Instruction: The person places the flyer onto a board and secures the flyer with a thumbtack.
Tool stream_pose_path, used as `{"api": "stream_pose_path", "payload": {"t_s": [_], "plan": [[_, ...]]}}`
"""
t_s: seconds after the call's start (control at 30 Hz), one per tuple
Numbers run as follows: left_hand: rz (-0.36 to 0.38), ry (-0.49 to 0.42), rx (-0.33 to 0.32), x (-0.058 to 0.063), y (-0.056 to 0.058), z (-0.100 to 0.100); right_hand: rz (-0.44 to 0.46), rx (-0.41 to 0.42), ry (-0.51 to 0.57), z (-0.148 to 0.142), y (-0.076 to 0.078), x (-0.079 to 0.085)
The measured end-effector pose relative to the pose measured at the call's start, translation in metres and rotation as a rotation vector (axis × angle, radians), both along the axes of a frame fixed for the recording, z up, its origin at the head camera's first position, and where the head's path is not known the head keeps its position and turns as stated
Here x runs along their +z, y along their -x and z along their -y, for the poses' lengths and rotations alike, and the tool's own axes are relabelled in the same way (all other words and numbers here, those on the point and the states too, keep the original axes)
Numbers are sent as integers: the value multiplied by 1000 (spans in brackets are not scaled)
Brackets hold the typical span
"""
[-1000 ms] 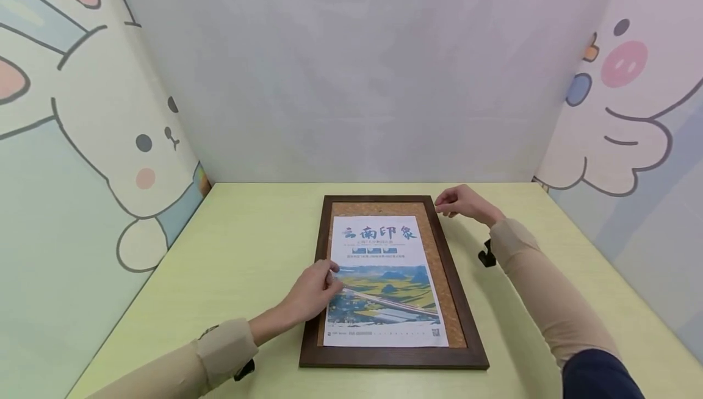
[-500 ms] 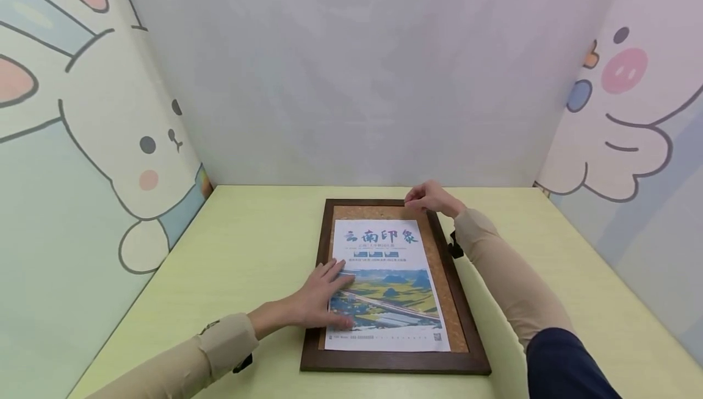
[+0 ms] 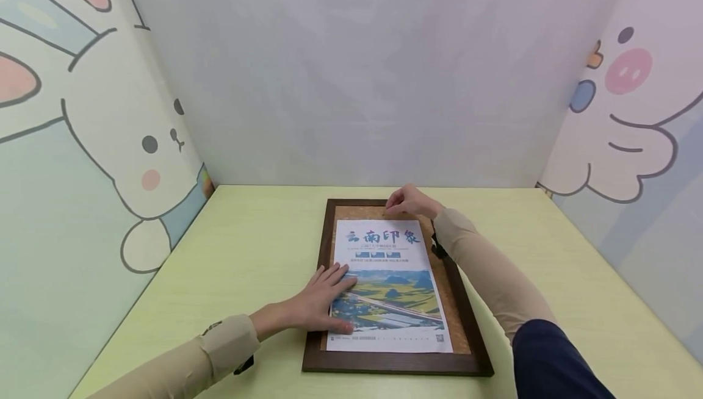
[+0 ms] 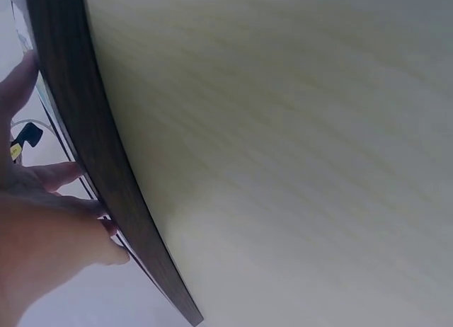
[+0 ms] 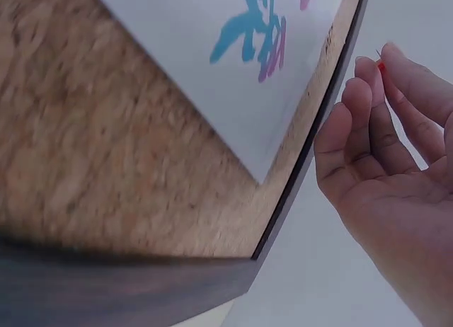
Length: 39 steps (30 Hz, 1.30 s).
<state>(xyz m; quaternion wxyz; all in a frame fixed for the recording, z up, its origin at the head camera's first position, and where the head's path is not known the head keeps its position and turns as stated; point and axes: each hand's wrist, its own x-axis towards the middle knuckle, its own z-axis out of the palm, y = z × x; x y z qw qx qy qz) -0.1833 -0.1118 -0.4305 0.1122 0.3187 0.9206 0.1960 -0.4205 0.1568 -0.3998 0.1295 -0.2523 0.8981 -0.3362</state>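
A printed poster [image 3: 379, 295] with blue lettering over a landscape lies on a cork board [image 3: 359, 212] in a dark brown frame. My left hand [image 3: 314, 304] spreads its fingers over the poster's left edge and the frame's left side. In the left wrist view, fingers [image 4: 60, 175] reach across the dark frame edge [image 4: 106, 146]. My right hand [image 3: 414, 202] is over the bare cork strip above the poster's top edge. The right wrist view shows that thumb and fingers pinching a small red push pin [image 5: 382, 64], its thin point sticking out.
The framed board lies on a pale yellow-green table [image 3: 258, 246]. A grey wall [image 3: 357, 82] rises behind, with side panels bearing a cartoon rabbit [image 3: 137, 100] and a cartoon bird [image 3: 620, 112].
My right hand has moved left from beside the frame's upper right corner to above the poster's top edge. My left hand has gone from curled fingers to spread flat on the poster.
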Motion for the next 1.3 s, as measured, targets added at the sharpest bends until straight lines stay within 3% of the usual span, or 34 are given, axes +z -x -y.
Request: {"api": "stream_pose_path", "payload": {"t_s": [0.43,0.7,1.3], "plan": [[-19,9,-3,0,0,-1,73,46,67,15,-2,-9],[-25,19,-6,0,0,-1,-11,65,-19,25,-7,-9],[-16,23,-9,1,-1,-1,-29,11,-75,35,-12,-13]]}}
